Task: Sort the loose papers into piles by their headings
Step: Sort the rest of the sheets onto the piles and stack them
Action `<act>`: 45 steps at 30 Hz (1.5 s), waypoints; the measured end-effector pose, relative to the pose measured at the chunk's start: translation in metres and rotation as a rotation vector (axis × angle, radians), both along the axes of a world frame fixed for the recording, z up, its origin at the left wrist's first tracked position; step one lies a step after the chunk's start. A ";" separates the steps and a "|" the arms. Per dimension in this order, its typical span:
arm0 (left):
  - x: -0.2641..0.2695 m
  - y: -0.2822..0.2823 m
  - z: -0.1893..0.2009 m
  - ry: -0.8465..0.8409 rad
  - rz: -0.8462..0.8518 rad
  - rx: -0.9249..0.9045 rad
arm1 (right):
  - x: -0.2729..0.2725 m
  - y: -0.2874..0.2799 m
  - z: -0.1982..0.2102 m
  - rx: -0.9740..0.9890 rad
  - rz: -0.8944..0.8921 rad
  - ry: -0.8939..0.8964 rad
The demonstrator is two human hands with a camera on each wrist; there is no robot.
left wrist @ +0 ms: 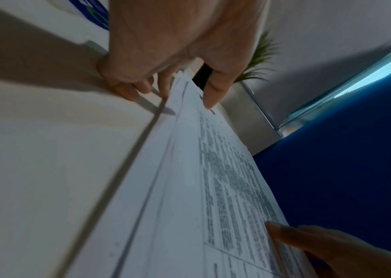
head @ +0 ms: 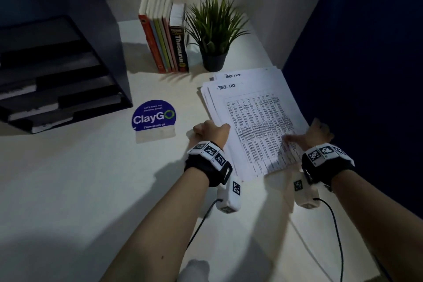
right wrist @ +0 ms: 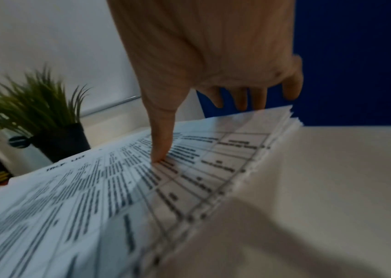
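A stack of loose papers lies on the right side of the white desk. Its top sheet carries a printed table under the handwritten heading "TASK LIST", and a second sheet with the same heading peeks out behind. My left hand grips the stack's left edge. Its thumb lies on the top sheet, and its fingers are curled beside the edge. My right hand holds the right edge. Its thumb presses on the table print, and its fingers reach behind the stack.
A row of upright books and a potted plant stand behind the papers. A black tiered paper tray occupies the left. A blue ClayGo sticker lies mid-desk. A blue partition closes off the right side.
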State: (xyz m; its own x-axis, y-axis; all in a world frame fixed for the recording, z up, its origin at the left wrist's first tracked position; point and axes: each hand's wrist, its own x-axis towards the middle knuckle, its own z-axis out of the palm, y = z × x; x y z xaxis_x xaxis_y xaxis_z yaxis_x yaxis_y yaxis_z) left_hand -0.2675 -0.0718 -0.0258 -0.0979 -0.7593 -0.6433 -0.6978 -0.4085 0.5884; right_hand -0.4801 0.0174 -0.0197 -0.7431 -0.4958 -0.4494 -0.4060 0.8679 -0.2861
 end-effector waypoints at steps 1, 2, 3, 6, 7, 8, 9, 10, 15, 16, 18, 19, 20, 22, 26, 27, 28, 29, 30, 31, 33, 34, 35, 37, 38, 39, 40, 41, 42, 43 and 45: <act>-0.007 0.000 0.001 -0.026 -0.012 -0.003 | -0.004 -0.003 -0.004 -0.007 0.008 -0.080; -0.014 -0.001 0.000 -0.028 -0.003 0.013 | -0.008 -0.007 -0.012 -0.010 0.012 -0.123; -0.021 -0.002 0.003 -0.018 0.014 0.030 | -0.010 -0.009 -0.018 -0.002 0.012 -0.130; -0.039 -0.008 0.004 0.021 0.069 0.040 | -0.005 -0.014 -0.019 0.010 -0.020 -0.083; -0.043 -0.009 0.007 0.025 0.055 0.031 | -0.004 -0.015 -0.020 0.000 -0.038 -0.065; -0.048 -0.010 0.007 0.024 0.040 0.014 | -0.004 -0.014 -0.020 -0.021 -0.051 -0.061; -0.052 -0.011 0.008 0.014 0.023 -0.004 | -0.003 -0.013 -0.020 -0.033 -0.062 -0.063; -0.057 -0.011 0.007 0.001 0.010 -0.028 | -0.004 -0.013 -0.023 -0.055 -0.066 -0.068; -0.067 -0.002 0.013 -0.001 0.010 -0.076 | 0.002 -0.010 -0.019 -0.126 -0.060 0.014; -0.066 -0.001 0.011 0.018 0.036 -0.064 | 0.005 -0.009 -0.018 -0.138 -0.040 0.050; -0.057 0.001 0.010 0.009 0.063 -0.053 | 0.010 -0.007 -0.018 -0.164 -0.006 0.053; -0.049 0.002 0.008 -0.015 0.055 -0.059 | 0.012 -0.006 -0.018 -0.185 -0.004 0.025; -0.040 0.002 0.005 -0.025 0.059 -0.074 | 0.015 -0.005 -0.017 -0.208 -0.013 -0.016; -0.017 0.000 -0.002 -0.040 0.050 -0.096 | 0.021 -0.002 -0.016 -0.242 -0.025 -0.094; 0.037 -0.003 -0.013 -0.054 0.060 -0.050 | 0.056 -0.001 -0.011 -0.280 0.138 -0.190; 0.051 -0.002 -0.016 -0.033 0.094 -0.043 | 0.071 0.000 -0.007 -0.276 0.192 -0.203; 0.065 0.000 -0.018 0.007 0.140 -0.055 | 0.087 0.001 -0.005 -0.269 0.262 -0.196; 0.079 0.002 -0.018 0.035 0.187 -0.067 | 0.103 0.002 -0.003 -0.265 0.333 -0.188; 0.093 0.005 -0.018 0.043 0.212 -0.081 | 0.119 0.004 -0.001 -0.279 0.397 -0.191; 0.107 0.008 -0.019 0.036 0.229 -0.087 | 0.132 0.007 0.002 -0.310 0.451 -0.205; 0.137 0.016 -0.017 0.078 0.285 -0.076 | 0.151 0.015 0.007 -0.407 0.492 -0.288; 0.151 0.019 -0.016 0.129 0.310 -0.050 | 0.157 0.018 0.011 -0.469 0.470 -0.371; 0.164 0.020 -0.016 0.198 0.354 -0.020 | 0.161 0.021 0.016 -0.531 0.427 -0.469; 0.188 0.022 -0.005 0.369 0.454 -0.034 | 0.170 0.022 0.031 -0.627 0.351 -0.624; 0.199 0.021 0.007 0.469 0.525 -0.079 | 0.177 0.021 0.040 -0.655 0.344 -0.664; 0.206 0.020 0.023 0.584 0.595 -0.136 | 0.185 0.018 0.048 -0.681 0.348 -0.683; 0.213 0.017 0.042 0.704 0.639 -0.201 | 0.194 0.014 0.059 -0.723 0.354 -0.683; 0.220 0.014 0.060 0.785 0.659 -0.286 | 0.204 0.010 0.069 -0.788 0.354 -0.666; 0.227 0.011 0.081 0.822 0.649 -0.389 | 0.215 0.005 0.080 -0.864 0.345 -0.635; 0.234 0.010 0.099 0.830 0.626 -0.498 | 0.224 0.001 0.091 -0.947 0.333 -0.609; 0.249 0.008 0.127 0.829 0.552 -0.667 | 0.242 -0.004 0.113 -1.095 0.339 -0.597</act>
